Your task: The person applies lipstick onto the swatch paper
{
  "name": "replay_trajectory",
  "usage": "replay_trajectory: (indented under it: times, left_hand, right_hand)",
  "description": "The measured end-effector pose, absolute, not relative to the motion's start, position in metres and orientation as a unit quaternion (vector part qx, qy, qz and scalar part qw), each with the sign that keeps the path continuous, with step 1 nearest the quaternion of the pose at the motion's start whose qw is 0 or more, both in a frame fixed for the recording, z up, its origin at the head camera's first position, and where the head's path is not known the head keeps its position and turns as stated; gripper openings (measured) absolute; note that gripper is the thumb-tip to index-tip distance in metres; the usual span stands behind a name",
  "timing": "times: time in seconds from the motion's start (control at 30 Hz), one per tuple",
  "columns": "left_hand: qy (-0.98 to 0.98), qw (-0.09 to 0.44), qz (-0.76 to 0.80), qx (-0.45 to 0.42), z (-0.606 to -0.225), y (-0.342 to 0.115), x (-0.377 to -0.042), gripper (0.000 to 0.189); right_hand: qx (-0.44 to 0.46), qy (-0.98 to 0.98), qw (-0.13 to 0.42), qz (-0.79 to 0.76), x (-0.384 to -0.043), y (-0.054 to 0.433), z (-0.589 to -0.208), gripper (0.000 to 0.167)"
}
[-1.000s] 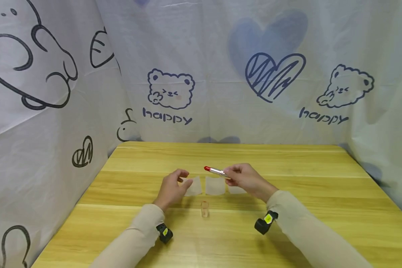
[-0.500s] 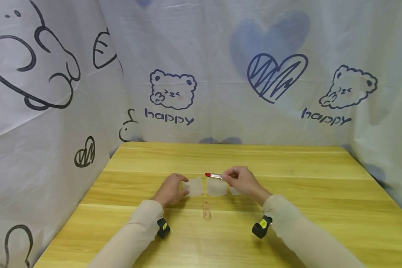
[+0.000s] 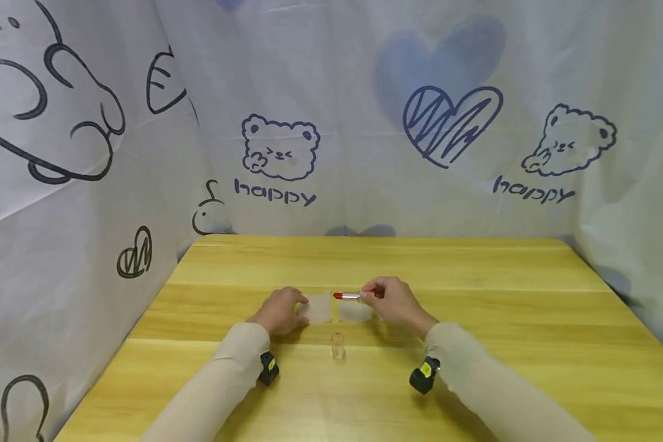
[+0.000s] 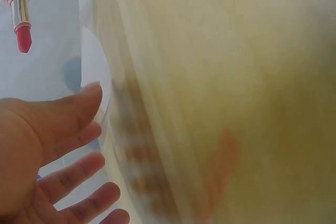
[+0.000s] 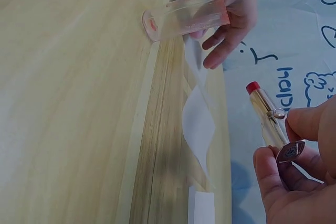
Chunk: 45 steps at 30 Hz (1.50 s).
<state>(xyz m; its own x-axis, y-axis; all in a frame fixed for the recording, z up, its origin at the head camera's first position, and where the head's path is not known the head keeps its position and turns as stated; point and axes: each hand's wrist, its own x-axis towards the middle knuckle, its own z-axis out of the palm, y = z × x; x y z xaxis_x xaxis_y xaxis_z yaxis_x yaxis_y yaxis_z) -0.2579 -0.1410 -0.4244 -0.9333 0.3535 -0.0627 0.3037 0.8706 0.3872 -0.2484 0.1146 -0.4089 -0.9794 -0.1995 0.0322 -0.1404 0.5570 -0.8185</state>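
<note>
My right hand (image 3: 396, 304) pinches an uncapped lipstick (image 3: 350, 296) by its silvery base, thumb and fingers around the lower end. Its red tip points left, above the gap between two white paper squares. The left hand (image 3: 279, 312) rests at the outer edge of the left paper square (image 3: 317, 309), and its fingers appear loosely spread in the left wrist view. Beneath the lipstick lies the middle paper square (image 3: 355, 312). A third paper piece (image 5: 202, 205) is largely covered by the right hand in the head view. Nearer the body, the clear lipstick cap (image 3: 338, 346) sits on the table.
The wooden table (image 3: 243, 264) reaches back to a white curtain (image 3: 342, 80) printed with bears and hearts. Another side of the curtain (image 3: 88, 233) hangs along the left. Black wrist cameras are strapped over both sleeves (image 3: 221, 374).
The right hand has lowered the lipstick and brought it slightly left, toward the left paper square. The left hand has settled down at that square's edge.
</note>
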Motion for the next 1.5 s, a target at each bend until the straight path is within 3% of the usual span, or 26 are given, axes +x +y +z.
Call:
replay_trajectory:
  times: [0.43, 1.5]
  left_hand:
    - [0.964, 0.089, 0.193, 0.158, -0.421, -0.140, -0.262, 0.021]
    - [0.967, 0.092, 0.157, 0.178, -0.423, -0.147, -0.266, 0.031]
  right_hand:
    - [-0.115, 0.883, 0.020, -0.454, -0.251, 0.105, -0.407, 0.014]
    - [-0.161, 0.903, -0.009, -0.399, -0.265, 0.077, -0.417, 0.013]
